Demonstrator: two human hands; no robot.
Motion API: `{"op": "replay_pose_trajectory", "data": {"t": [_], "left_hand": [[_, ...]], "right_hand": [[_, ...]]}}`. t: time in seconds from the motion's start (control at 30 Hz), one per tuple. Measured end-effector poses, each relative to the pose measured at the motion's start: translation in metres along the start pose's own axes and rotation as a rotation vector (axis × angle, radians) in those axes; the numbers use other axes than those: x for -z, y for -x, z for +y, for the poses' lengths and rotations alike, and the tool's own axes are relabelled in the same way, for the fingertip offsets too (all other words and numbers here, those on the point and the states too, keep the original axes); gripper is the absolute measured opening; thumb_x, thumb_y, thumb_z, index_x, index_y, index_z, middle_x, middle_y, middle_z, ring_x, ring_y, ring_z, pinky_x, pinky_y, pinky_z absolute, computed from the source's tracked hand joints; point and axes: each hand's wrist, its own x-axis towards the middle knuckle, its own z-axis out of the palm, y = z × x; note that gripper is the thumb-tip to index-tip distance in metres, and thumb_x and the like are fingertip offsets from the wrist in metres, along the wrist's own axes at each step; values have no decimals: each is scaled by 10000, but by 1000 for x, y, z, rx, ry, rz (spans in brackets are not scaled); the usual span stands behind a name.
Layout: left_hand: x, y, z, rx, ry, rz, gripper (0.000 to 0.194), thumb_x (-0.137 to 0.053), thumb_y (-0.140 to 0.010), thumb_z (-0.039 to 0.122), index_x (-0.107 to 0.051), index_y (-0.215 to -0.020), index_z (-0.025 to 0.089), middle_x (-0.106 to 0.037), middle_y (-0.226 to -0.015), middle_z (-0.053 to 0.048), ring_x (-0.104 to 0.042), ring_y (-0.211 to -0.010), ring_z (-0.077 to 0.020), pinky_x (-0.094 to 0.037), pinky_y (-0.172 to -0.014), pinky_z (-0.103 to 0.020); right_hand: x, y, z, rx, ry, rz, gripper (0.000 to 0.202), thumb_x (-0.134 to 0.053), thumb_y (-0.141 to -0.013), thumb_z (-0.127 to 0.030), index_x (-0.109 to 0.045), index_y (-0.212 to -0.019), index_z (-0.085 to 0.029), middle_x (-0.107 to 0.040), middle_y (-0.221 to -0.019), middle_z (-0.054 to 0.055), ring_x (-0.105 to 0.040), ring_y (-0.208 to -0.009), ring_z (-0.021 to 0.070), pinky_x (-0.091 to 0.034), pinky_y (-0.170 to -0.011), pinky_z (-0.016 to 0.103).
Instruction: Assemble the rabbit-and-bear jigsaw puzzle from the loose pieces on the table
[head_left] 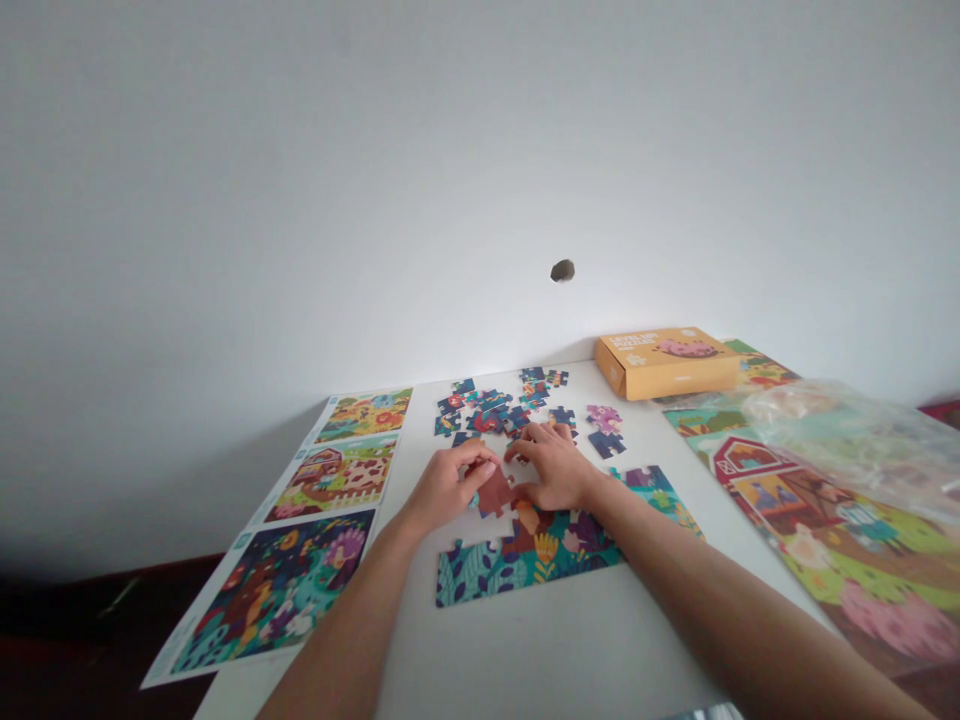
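A partly joined jigsaw puzzle (pixel 480 572) lies on the white table, its lower strip showing teal leaves and flowers. My left hand (pixel 448 487) is at its upper left, thumb and fingers closed at the edge of a brown puzzle piece (pixel 493 496). Across from it, my right hand (pixel 559 468) rests over the puzzle, thumb and forefinger apart beside the brown piece; its palm side is hidden. Just beyond both hands lie several loose dark blue and red puzzle pieces (pixel 489 402). A pink piece (pixel 604 418) sits to their right.
A picture sheet (pixel 358 455) with three printed scenes lies along the left edge. At the back right stands a yellow puzzle box (pixel 679 375). A farm picture (pixel 862 530) covers the right side, with clear plastic (pixel 832 430) on it. A white wall rises behind.
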Motion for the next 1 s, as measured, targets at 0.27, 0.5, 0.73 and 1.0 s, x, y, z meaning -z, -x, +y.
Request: {"op": "replay_pose_trajectory", "data": {"t": [0.27, 0.5, 0.73, 1.0], "left_hand": [[0, -5, -11, 69, 19, 258, 284, -517, -905, 405, -671, -976, 178, -730, -930, -50, -671, -828, -190, -513, -778, -290], [-8, -6, -13, 37, 144, 229, 254, -571, -875, 368, -663, -1013, 175, -726, -953, -50, -675, -857, -184, -519, -789, -279], [-7, -4, -2, 77, 148, 208, 298, -536, -889, 399, -667, -1015, 162, -698, -838, -35, -631, -714, -153, -483, -647, -239], [-7, -3, -5, 88, 196, 115, 317, -598, -837, 306, -601, -1104, 136, -688, -805, -34, -634, -745, -168, -466, -691, -256]], "right_hand": [[10, 1, -9, 99, -156, 107, 195, -468, -927, -275, -648, -896, -207, -638, -841, 6, -557, -854, 167, -263, -850, 354], [-2, -3, -3, 20, -295, 228, 199, -643, -840, -368, -624, -937, -195, -652, -762, -10, -588, -765, 154, -310, -846, 335], [-12, -7, 2, -92, -596, 240, 144, -567, -858, -260, -667, -942, -200, -669, -724, -1, -584, -641, 131, -417, -646, 252], [-10, -9, 6, -277, -754, 361, 78, -596, -788, -246, -624, -763, -178, -669, -685, 11, -610, -639, 142, -450, -633, 253]]}}
